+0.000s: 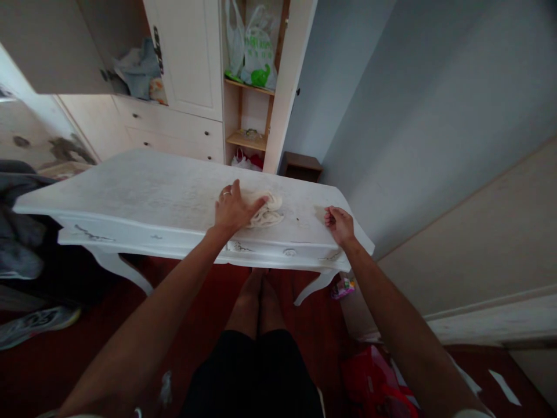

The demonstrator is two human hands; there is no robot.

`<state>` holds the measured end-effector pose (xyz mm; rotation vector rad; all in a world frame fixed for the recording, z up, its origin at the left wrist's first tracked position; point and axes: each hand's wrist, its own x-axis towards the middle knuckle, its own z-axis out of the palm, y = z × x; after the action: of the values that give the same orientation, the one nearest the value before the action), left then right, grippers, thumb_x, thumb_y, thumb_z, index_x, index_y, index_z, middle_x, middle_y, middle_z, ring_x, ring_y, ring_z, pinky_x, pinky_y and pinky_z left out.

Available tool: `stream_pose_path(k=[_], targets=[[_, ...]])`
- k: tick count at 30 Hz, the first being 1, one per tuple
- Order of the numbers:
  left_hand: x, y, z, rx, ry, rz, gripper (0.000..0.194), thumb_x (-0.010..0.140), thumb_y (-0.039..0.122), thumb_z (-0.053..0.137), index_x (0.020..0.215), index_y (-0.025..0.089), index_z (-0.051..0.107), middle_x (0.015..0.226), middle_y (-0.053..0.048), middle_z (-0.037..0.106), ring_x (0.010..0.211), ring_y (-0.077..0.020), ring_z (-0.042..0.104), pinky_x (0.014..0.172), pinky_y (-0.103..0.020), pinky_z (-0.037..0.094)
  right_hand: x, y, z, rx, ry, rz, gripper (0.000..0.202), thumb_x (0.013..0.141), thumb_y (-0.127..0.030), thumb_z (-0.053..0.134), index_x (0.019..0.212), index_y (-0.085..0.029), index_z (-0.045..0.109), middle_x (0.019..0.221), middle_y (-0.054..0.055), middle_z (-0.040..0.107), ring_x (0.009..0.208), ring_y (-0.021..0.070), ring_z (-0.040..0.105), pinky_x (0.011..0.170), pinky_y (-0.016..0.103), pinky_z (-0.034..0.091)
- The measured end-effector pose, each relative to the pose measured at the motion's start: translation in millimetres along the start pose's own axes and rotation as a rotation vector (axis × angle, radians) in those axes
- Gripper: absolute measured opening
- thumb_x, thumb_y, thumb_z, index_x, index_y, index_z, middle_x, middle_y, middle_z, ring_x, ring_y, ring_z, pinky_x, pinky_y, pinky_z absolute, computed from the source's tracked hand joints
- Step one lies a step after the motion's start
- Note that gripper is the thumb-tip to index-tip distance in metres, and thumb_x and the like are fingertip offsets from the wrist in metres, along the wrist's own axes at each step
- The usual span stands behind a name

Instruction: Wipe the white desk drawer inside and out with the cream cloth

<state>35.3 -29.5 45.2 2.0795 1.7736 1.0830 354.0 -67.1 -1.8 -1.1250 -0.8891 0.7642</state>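
A crumpled cream cloth lies on the white table near its front edge. My left hand, with a ring on one finger, is at the cloth's left side. Its thumb is stretched out over the cloth and the fingers are apart. Further right, my right hand is closed, with curled fingers, at the table's right end. Whatever it may hold is hidden. Small dark specks and grey smudges mark the tabletop around the hands.
Behind the table stands a white wardrobe with open doors and plastic bags on a shelf. A grey wall is close on the right. Below are a red bag and a shoe; dark clothes are at left.
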Motion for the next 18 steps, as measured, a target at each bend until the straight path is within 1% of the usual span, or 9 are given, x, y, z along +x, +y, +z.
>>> stream_pose_path(k=[2,4,7,9,11,13,15,16,18], targets=[[4,14,10.0,0.064,-0.087,0.064,0.092,0.070,0.068,0.064,0.141,0.015,0.038,0.137,-0.024,0.047,0.125,-0.0409,0.047,0.095,-0.050,0.042,0,2,0,0.017,-0.017,-0.001,0.034,0.064,-0.045,0.079,0.075,-0.015,0.067,0.059,-0.002,0.060,0.050,0.0063,0.049,0.044,0.018,0.038],[7,21,17.8,0.148,-0.168,0.096,0.078,0.068,0.060,0.069,0.132,0.019,0.050,0.129,-0.021,0.054,0.119,-0.0418,0.050,0.091,-0.050,0.044,0,3,1,-0.002,-0.018,-0.002,0.033,0.064,-0.046,0.079,0.074,-0.016,0.067,0.059,-0.002,0.061,0.050,0.0068,0.049,0.044,0.019,0.038],[-4,19,20.0,0.174,-0.144,0.130,0.052,0.073,0.042,0.068,0.120,0.022,0.061,0.113,-0.015,0.062,0.108,-0.0362,0.057,0.088,-0.046,0.046,0,3,2,0.012,-0.014,-0.004,0.033,0.065,-0.046,0.079,0.075,-0.017,0.067,0.059,-0.002,0.061,0.050,0.0074,0.049,0.044,0.019,0.039],[-31,9,15.6,0.097,-0.050,0.179,0.050,0.075,0.033,0.066,0.124,0.024,0.059,0.113,-0.012,0.063,0.106,-0.0313,0.058,0.093,-0.042,0.046,0,2,1,0.028,-0.018,-0.002,0.033,0.065,-0.046,0.080,0.075,-0.017,0.067,0.059,-0.002,0.061,0.050,0.0072,0.049,0.044,0.019,0.039],[-73,-7,10.6,0.013,0.073,0.220,0.052,0.076,0.031,0.065,0.127,0.024,0.056,0.121,-0.011,0.060,0.113,-0.0290,0.055,0.100,-0.040,0.043,-1,2,0,0.025,-0.026,-0.001,0.033,0.065,-0.046,0.079,0.075,-0.017,0.067,0.059,-0.002,0.061,0.050,0.0072,0.049,0.044,0.019,0.039],[-120,-28,9.1,-0.033,0.193,0.157,0.051,0.079,0.035,0.064,0.128,0.025,0.055,0.125,-0.011,0.058,0.117,-0.0279,0.053,0.103,-0.040,0.042,-2,3,0,0.004,-0.038,-0.004,0.033,0.066,-0.046,0.079,0.074,-0.017,0.067,0.059,-0.002,0.060,0.049,0.0074,0.049,0.044,0.020,0.039],[-159,-52,12.4,-0.052,0.249,0.055,0.046,0.082,0.038,0.060,0.127,0.025,0.055,0.124,-0.011,0.059,0.115,-0.0278,0.055,0.102,-0.041,0.043,-3,3,0,-0.021,-0.048,-0.014,0.032,0.067,-0.047,0.078,0.074,-0.017,0.067,0.058,-0.002,0.060,0.048,0.0072,0.048,0.043,0.020,0.039],[-172,-63,15.7,-0.069,0.246,0.022,0.045,0.084,0.038,0.058,0.126,0.025,0.055,0.122,-0.011,0.061,0.114,-0.0278,0.055,0.102,-0.041,0.043,-4,4,1,-0.035,-0.053,-0.020,0.032,0.067,-0.046,0.078,0.074,-0.017,0.067,0.057,-0.002,0.059,0.048,0.0070,0.048,0.043,0.019,0.038],[-185,-80,24.5,-0.087,0.242,-0.050,0.042,0.085,0.038,0.056,0.124,0.024,0.056,0.121,-0.010,0.063,0.113,-0.0277,0.057,0.100,-0.041,0.045,-4,4,1,-0.058,-0.061,-0.030,0.031,0.069,-0.046,0.077,0.073,-0.017,0.067,0.056,-0.002,0.059,0.046,0.0063,0.047,0.042,0.019,0.037]])
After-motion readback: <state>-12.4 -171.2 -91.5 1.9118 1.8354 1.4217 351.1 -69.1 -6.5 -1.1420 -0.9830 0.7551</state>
